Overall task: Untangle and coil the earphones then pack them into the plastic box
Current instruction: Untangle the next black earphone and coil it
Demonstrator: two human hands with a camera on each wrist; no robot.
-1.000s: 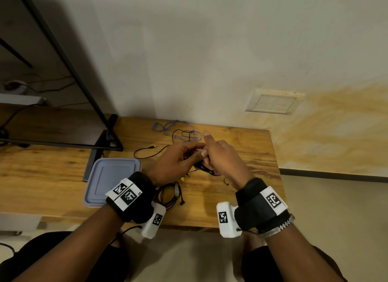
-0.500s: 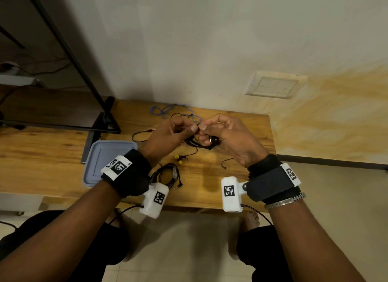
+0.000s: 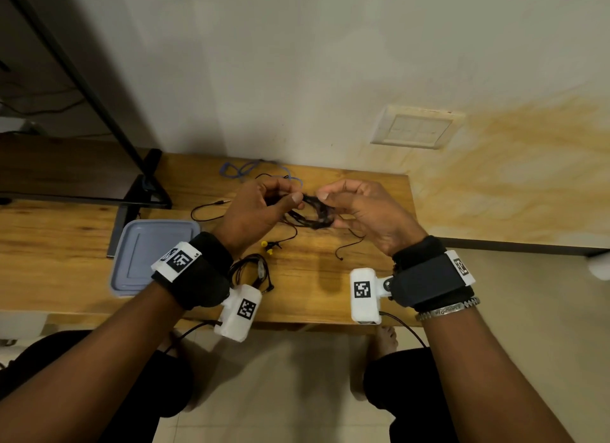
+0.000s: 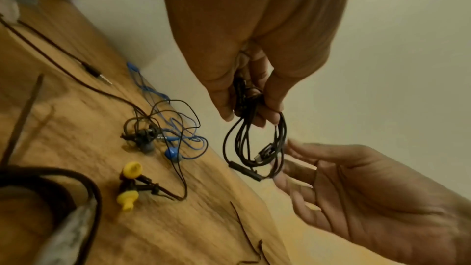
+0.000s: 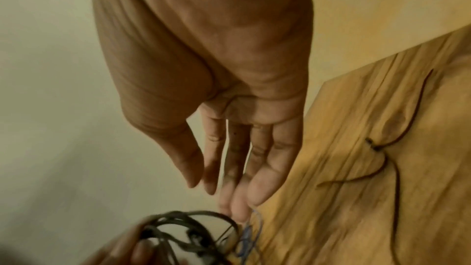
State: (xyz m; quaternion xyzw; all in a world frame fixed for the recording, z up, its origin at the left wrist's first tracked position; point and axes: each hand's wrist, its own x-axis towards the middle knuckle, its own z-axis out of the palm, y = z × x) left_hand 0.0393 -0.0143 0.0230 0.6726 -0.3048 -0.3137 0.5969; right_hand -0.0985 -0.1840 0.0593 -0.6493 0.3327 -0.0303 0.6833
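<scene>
Black earphones, coiled, hang pinched in the left hand; right hand spread. Next, the box needs opening.

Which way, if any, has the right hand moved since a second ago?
Yes. The right hand has shifted right, away from the plastic box and the left hand, which grips the black earphone coil.

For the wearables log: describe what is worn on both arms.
Left wrist: black band, white tag with black square code, white camera block with a dark cable. Right wrist: the same, plus a silver chain bracelet. Forearms bare, no sleeves.
</scene>
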